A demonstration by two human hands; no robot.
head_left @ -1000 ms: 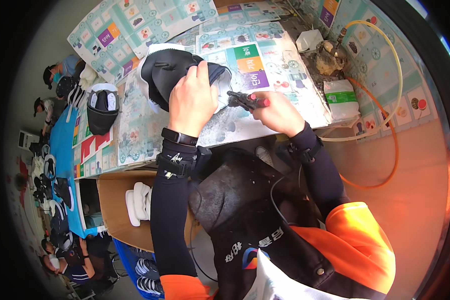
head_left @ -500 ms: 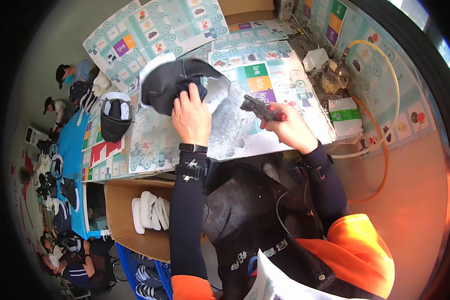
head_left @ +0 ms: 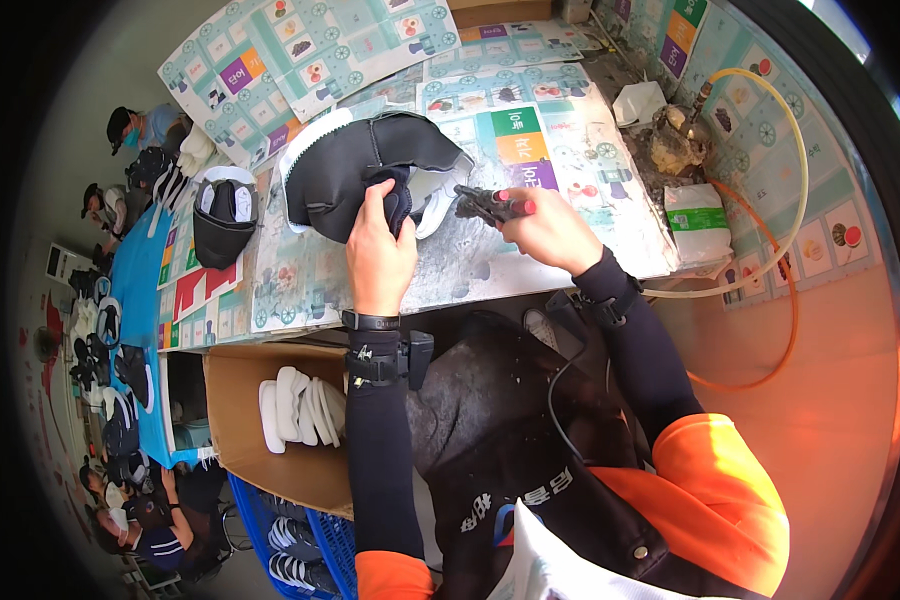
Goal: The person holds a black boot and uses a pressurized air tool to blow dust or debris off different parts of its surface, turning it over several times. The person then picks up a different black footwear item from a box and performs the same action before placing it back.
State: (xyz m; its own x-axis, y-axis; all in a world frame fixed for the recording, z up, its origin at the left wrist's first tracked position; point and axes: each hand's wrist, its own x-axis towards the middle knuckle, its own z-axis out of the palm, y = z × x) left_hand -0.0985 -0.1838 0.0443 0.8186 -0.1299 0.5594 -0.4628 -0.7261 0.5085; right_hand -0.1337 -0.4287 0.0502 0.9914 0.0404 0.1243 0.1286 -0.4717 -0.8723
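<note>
My left hand (head_left: 382,262) grips a black shoe upper (head_left: 338,168) by its dark collar, fingers and thumb closed on the edge. White lining shows through the upper's opening, which faces right, and a pale edge runs along its left side. My right hand (head_left: 555,235) is wrapped round a dark, crusted spray gun (head_left: 485,206) with red knobs at its back end. The gun's tip points left, close beside the white lining. Whether it touches the lining, I cannot tell. A second black upper with light lining (head_left: 224,220) stands further left on the table.
Printed sheets cover the worktable (head_left: 580,265). A crusted pot (head_left: 678,140), a pale hose (head_left: 802,150) and a white-and-green packet (head_left: 697,222) are at the right. Below the table's edge, a cardboard box (head_left: 235,410) holds white pads (head_left: 295,405). Blue crates (head_left: 335,545) hold shoes. Other people work far left.
The spray gun has moved left, up to the upper's opening. My left hand has turned the upper slightly, so more of its black side shows.
</note>
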